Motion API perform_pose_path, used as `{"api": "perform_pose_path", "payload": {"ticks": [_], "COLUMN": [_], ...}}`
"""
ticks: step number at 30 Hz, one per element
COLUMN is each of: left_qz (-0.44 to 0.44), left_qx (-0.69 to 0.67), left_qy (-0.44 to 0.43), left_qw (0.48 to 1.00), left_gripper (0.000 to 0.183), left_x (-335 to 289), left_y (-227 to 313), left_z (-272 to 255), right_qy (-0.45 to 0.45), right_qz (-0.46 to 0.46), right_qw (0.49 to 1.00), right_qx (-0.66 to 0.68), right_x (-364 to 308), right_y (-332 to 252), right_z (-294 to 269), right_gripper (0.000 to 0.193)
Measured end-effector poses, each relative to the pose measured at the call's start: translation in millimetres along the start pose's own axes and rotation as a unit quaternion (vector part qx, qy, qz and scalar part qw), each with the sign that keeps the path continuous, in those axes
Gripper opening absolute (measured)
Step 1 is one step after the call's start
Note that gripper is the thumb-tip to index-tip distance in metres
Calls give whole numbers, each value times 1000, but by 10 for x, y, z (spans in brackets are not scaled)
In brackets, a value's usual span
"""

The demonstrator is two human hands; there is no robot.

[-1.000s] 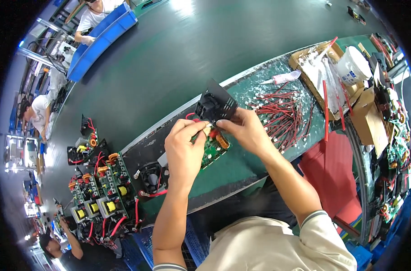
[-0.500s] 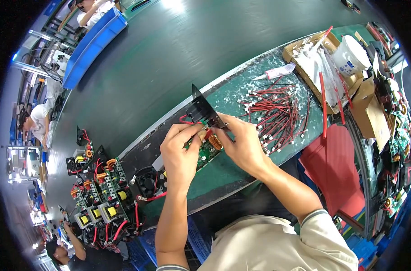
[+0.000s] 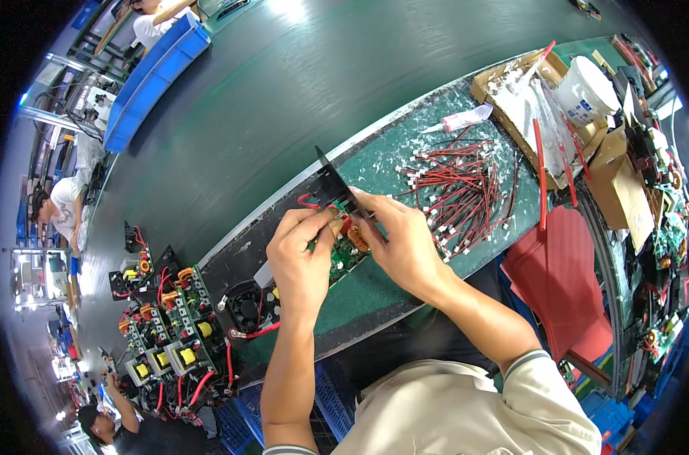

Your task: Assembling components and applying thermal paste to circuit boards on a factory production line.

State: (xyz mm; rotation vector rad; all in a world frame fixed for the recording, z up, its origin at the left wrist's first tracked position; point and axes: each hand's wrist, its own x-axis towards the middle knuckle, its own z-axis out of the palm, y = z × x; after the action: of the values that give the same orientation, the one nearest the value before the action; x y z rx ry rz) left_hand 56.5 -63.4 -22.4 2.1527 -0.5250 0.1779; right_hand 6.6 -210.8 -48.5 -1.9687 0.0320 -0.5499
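Observation:
A green circuit board [image 3: 346,256] with a copper coil and a black metal plate [image 3: 331,186] standing up at its far end lies on the green mat [image 3: 375,284] in front of me. My left hand [image 3: 303,262] grips the board's near left side, fingers pinched by a red wire. My right hand [image 3: 401,235] holds the board from the right, fingertips at the base of the black plate. Both hands touch the board and meet over its middle.
A heap of red and black wire leads [image 3: 462,189] lies to the right. Behind it sit a white tube [image 3: 462,119], a cardboard box [image 3: 526,91] and a white tub [image 3: 585,91]. Finished boards with fans [image 3: 174,326] crowd the left. Red sheets [image 3: 560,265] lie at the right. Other people work at the far left.
The black plate has tipped from facing me to standing edge-on. Both hands have closed in lower over the board.

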Motion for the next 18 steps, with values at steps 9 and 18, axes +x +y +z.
{"api": "perform_pose_path", "payload": {"ticks": [9, 18], "left_qz": [104, 97], "left_qx": [82, 175], "left_qy": [16, 30], "left_qw": [991, 979], "left_gripper": [11, 59], "left_x": [-88, -306], "left_y": [-55, -38], "left_z": [44, -401], "right_qy": [-19, -18], "right_qz": [-14, 176], "right_qw": [997, 978], "right_qx": [-71, -106], "right_x": [-124, 114], "right_y": [-114, 53], "right_z": [3, -30], "right_gripper": [42, 34]}}
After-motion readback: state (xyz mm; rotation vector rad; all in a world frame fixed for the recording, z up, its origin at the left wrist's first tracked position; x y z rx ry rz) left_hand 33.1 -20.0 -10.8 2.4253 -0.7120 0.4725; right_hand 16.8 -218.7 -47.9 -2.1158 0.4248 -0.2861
